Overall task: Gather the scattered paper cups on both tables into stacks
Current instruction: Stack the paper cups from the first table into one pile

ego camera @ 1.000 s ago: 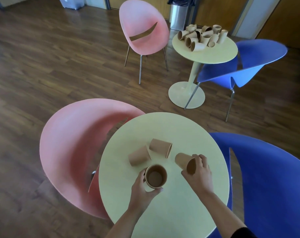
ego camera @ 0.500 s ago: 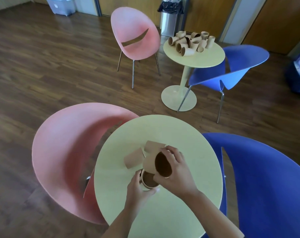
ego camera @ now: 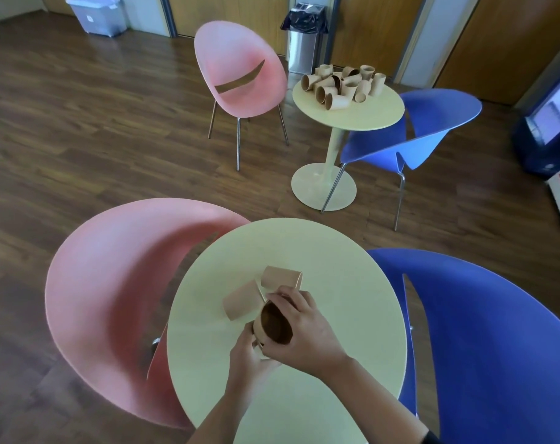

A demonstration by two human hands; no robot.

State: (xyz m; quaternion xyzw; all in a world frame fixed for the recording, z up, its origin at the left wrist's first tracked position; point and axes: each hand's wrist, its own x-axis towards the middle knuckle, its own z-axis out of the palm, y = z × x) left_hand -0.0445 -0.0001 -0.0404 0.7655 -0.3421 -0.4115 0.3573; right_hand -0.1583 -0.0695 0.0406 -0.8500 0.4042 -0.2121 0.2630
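On the near round pale-yellow surface (ego camera: 352, 315), both hands meet over a brown paper cup. The right hand (ego camera: 307, 331) is closed around the held cup (ego camera: 273, 325), which is tilted with its open mouth facing up toward the camera, its dark inside visible. The left hand (ego camera: 249, 357) is curled just below it, gripping a second cup (ego camera: 262, 350) of which only a sliver shows between the two hands; whether the held cup is already seated inside it cannot be told. Just beyond the hands, two more cups lie on their sides on the same surface: the left lying cup (ego camera: 241, 301) and the far lying cup (ego camera: 281, 277), touching or nearly touching each other at one end.

A pink chair (ego camera: 112, 299) stands to the left of this surface and a blue chair (ego camera: 496, 347) to the right. Farther back, a second round surface (ego camera: 374, 113) on a pedestal carries a heap of scattered paper cups (ego camera: 342, 86), most lying on their sides, some upright. A second pink chair (ego camera: 240, 68) stands to its left, a second blue chair (ego camera: 416, 139) to its right. A metal bin (ego camera: 304, 43) with a dark bag stands behind, on the wooden floor (ego camera: 80, 123)
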